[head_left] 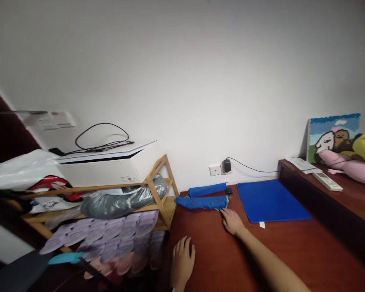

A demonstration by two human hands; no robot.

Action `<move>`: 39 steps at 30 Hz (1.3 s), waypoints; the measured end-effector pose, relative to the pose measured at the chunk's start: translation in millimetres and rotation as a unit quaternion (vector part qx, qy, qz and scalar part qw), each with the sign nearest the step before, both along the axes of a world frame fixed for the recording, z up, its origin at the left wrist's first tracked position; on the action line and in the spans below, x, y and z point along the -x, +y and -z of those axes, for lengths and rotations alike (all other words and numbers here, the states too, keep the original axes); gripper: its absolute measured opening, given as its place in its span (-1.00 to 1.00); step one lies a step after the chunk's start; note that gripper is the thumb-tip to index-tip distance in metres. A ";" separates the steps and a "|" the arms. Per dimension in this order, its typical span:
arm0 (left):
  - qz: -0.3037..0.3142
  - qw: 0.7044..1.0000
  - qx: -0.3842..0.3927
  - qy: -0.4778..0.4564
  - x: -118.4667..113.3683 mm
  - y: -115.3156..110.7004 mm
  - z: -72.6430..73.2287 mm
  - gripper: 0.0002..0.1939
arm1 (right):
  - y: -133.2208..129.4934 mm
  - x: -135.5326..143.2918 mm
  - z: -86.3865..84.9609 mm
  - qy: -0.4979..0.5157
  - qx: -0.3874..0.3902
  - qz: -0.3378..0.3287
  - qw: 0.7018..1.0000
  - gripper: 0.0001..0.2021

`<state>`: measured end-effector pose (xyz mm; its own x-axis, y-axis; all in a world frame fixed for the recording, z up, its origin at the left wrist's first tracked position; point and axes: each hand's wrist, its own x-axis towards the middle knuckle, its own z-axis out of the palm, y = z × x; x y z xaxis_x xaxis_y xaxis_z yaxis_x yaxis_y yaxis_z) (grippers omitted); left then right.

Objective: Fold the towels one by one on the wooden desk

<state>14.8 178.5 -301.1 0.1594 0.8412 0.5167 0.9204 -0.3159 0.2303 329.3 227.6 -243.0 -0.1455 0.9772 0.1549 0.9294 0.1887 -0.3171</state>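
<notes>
While your left hand (pixel 182 259) lies flat and empty on the counter (pixel 231 259), your right hand (pixel 232 221) touches the blue roll (pixel 200 202), fingers open, holding nothing.

Glossy red-brown wood table (pixel 219 259) — soft blue cloth roll (pixel 200 202).

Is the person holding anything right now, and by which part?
Nothing is held. The right hand touches the near end of a blue roll; the left hand rests flat.

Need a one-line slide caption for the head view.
Right hand reaches to the nearer of two blue rolls on a red-brown desk; left hand rests flat near its edge.
</notes>
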 end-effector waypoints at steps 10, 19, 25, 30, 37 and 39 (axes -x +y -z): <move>0.028 0.994 0.046 -0.093 -12.6 -18.4 -42.4 -0.70 | -91.0 68.5 6.4 -0.020 0.038 -0.019 0.999 -0.75; 0.034 0.957 0.146 -0.248 -65.9 -123.5 -72.4 -0.48 | -127.7 77.4 -137.1 0.586 0.079 -0.068 0.804 -0.74; 0.111 0.915 0.155 -0.356 -100.2 -193.3 -109.6 -0.38 | -158.6 68.4 -231.9 0.604 0.019 -0.102 0.790 -0.72; 0.176 0.947 0.071 -0.258 -126.8 -207.4 -129.9 -0.27 | -193.5 56.9 -256.1 0.610 -0.063 -0.065 0.787 -0.62; 0.116 0.971 0.054 -0.201 -123.0 -194.9 -97.4 -0.65 | -214.6 6.3 -312.9 0.548 -0.255 -0.070 0.793 -0.56; 0.114 0.967 0.049 -0.221 -94.5 -185.9 -93.1 -0.66 | -220.1 -18.8 -327.2 0.482 -0.315 -0.056 0.815 -0.58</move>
<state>109.3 -7.4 -208.0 0.1284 0.8581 0.4971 0.6333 -0.4567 0.6248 348.1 7.4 84.2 0.2575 0.6477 0.7171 0.2710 0.6639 -0.6970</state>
